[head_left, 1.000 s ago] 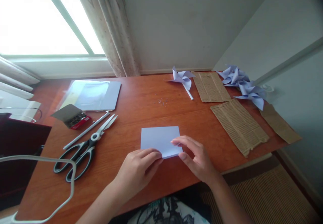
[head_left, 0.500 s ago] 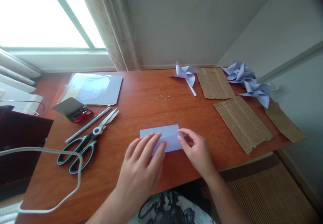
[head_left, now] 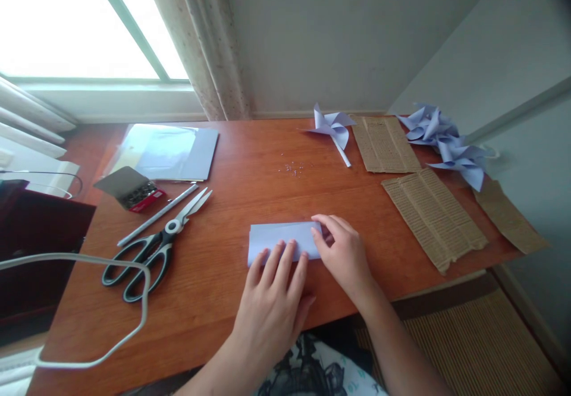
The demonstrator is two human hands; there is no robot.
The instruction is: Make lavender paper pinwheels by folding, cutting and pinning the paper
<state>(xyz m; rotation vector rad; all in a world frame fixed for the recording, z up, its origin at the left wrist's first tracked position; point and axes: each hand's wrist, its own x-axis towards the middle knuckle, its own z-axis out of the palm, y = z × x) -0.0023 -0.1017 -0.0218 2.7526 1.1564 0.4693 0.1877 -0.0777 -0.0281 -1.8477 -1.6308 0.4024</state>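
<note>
Paper (head_left: 279, 236) lay folded on surface (head_left: 232, 206); left hand (head_left: 276, 301) pressed flat, right hand (head_left: 343, 253) pinched end, no closed grip. Crease likely needed firm pressing along fold.

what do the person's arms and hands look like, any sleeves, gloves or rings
Both the left hand and the right hand are bare, with no gloves, rings or watch visible. The forearms are bare to the frame's edge, so no sleeves show. Fingernails look short and unpainted.

Near edge of the folded paper (head_left: 279, 235) under the left hand (head_left: 274, 301).
</note>
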